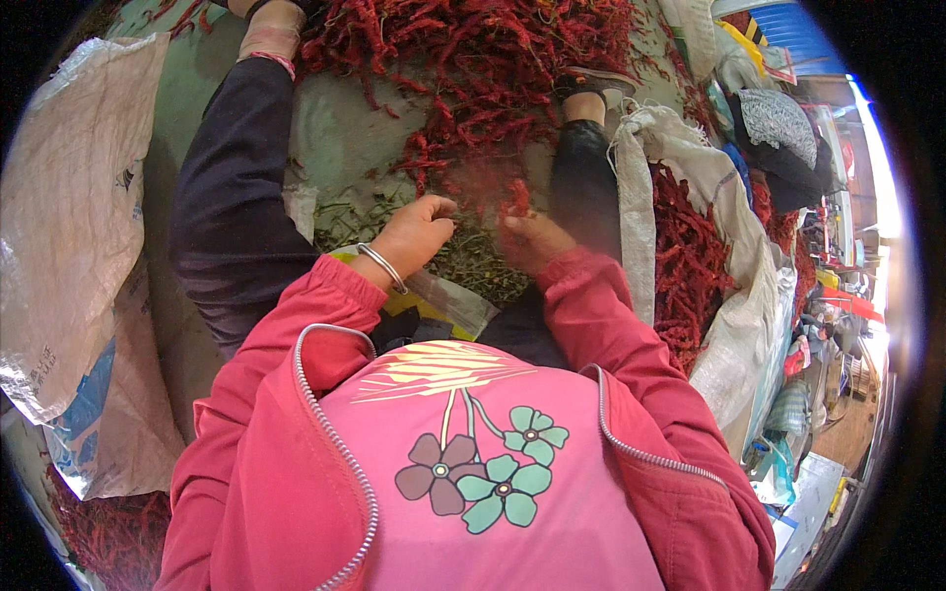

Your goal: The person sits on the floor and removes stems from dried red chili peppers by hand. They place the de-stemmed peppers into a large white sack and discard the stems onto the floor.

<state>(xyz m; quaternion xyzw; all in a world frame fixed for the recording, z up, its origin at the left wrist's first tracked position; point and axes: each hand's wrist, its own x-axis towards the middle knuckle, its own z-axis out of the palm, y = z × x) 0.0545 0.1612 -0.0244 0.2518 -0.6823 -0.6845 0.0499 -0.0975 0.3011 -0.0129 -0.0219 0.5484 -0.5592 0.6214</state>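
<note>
Between my spread legs, a heap of dried red chilies [473, 44] covers the floor. My right hand [543, 238] pinches a red chili [515, 198] between thumb and fingers; motion blurs it. To its left, my left hand [417, 233], with a silver bangle [382, 267] at the wrist, is curled with thumb and index finger near each other; whether something small lies between them cannot be told. Below and between both hands lies a pile of greenish-brown stems [480, 266], partly on a yellow and clear plastic sheet [454, 306].
A white woven sack [739, 347] filled with red chilies [684, 273] stands open beside my right leg. Large woven sacks [81, 199] lie at the left, with more chilies [111, 539] below them. Bags and cluttered goods line the far right, where a person in dark clothing [783, 170] is partly visible.
</note>
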